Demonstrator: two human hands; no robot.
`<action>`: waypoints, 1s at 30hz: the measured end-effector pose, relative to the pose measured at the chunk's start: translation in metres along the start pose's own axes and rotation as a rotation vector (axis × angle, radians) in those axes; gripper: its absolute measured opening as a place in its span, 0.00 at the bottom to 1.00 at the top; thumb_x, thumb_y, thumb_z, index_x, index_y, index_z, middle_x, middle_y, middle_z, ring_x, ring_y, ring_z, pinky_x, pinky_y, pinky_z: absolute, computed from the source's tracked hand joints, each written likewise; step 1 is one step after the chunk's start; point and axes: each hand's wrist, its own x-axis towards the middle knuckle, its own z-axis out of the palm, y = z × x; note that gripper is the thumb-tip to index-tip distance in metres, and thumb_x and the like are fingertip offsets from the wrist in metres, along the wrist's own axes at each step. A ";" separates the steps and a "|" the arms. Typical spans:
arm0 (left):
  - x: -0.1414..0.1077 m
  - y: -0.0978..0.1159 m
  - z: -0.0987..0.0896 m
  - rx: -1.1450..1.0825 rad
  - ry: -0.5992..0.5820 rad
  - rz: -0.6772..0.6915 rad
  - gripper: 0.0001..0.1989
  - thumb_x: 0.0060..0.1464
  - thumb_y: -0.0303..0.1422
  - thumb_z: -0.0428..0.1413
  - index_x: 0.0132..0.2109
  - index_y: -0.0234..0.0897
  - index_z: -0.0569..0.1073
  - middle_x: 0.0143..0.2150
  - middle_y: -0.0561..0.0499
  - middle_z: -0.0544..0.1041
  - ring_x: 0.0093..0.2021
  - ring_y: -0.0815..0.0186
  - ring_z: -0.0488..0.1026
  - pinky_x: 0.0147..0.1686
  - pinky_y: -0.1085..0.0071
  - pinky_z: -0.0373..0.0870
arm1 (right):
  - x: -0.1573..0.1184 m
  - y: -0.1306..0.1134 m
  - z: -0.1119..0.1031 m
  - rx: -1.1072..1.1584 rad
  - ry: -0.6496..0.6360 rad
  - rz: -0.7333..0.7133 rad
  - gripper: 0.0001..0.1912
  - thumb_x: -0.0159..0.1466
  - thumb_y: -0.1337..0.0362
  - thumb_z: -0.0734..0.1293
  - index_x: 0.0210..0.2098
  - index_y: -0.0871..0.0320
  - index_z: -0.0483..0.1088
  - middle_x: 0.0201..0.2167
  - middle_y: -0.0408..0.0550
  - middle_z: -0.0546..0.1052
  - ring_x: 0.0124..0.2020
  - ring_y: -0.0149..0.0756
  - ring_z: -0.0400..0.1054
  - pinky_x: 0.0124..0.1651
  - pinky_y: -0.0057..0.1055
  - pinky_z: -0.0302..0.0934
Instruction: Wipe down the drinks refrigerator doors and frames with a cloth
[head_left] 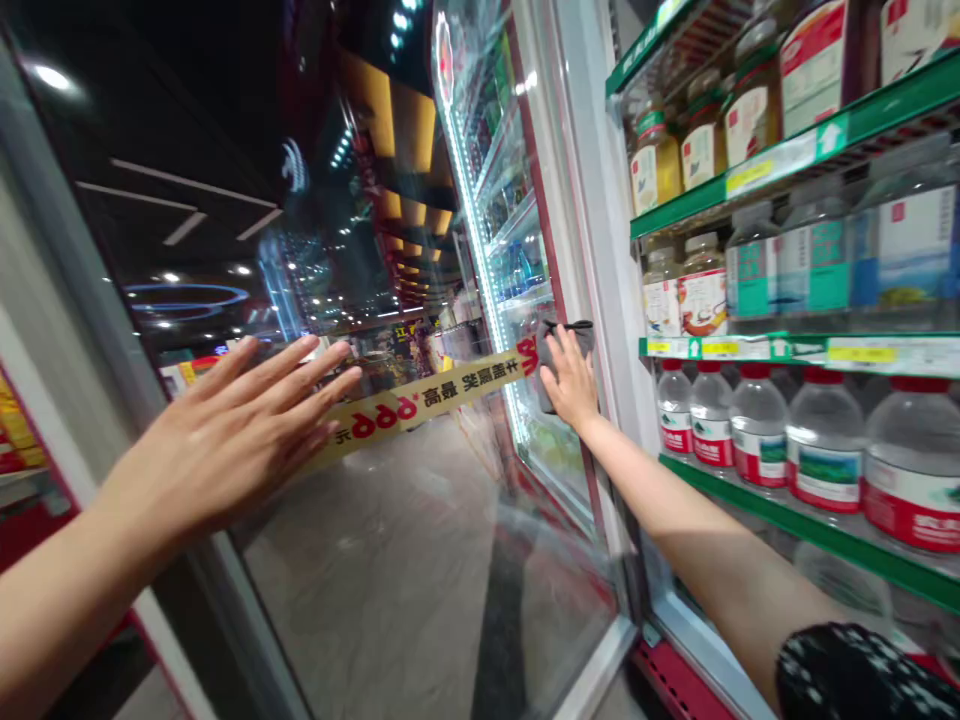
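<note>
In the head view, my right hand (571, 380) reaches to the right side of the glass door (420, 540). Its spread fingers press a grey cloth (586, 340) with a dark edge flat against the pane. My left hand (232, 430) is raised on the left, palm toward the glass, fingers stretched and slightly apart, holding nothing. Whether its palm touches the pane I cannot tell. A yellow strip (442, 393) with mirrored red and black lettering crosses the glass between the hands.
On the right, green-edged cooler shelves (787, 345) carry several rows of bottles, including red-capped water bottles (825, 440). The door's metal frame (600, 665) runs along the bottom. Lit shelves (510, 230) and ceiling lights show in the glass. Yellow and red packages (16, 430) stand at far left.
</note>
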 end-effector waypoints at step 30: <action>-0.001 0.016 -0.007 0.073 -0.096 -0.021 0.25 0.70 0.42 0.42 0.70 0.44 0.60 0.74 0.52 0.56 0.75 0.61 0.48 0.73 0.48 0.41 | -0.135 -0.084 0.001 0.042 -0.004 0.164 0.33 0.72 0.60 0.55 0.74 0.50 0.45 0.75 0.56 0.52 0.75 0.49 0.41 0.64 0.57 0.58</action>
